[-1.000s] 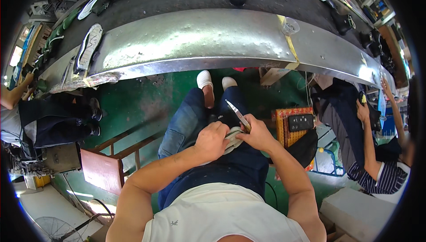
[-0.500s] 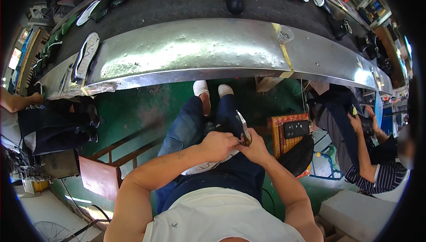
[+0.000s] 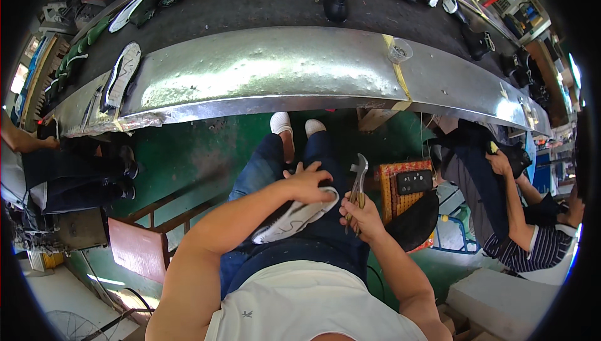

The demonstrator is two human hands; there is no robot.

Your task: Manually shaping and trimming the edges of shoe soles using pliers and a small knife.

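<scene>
A shoe with a dark upper and a white underside (image 3: 291, 221) lies across my lap, sole up. My left hand (image 3: 308, 183) grips its far end, the thumb on the white underside and the fingers over the far edge. To the right of the shoe, and apart from it, my right hand (image 3: 364, 217) is closed around the handles of a pair of metal lasting pincers (image 3: 359, 175). Their curved head points up and away from me. My left hand hides part of the shoe's upper.
Ahead, a metal bench edge (image 3: 263, 66) borders a dark belt (image 3: 263, 3) carrying several shoes. Another white-soled shoe (image 3: 122, 75) and a clear cup (image 3: 400, 50) sit on the metal. A woven seat (image 3: 394, 197) stands right, with a co-worker (image 3: 516, 216) beyond. A wooden stool (image 3: 139, 247) is left.
My right hand has drawn the pincers away from the shoe, right and toward me. My left hand has shifted its hold on the shoe, so more of the white underside shows.
</scene>
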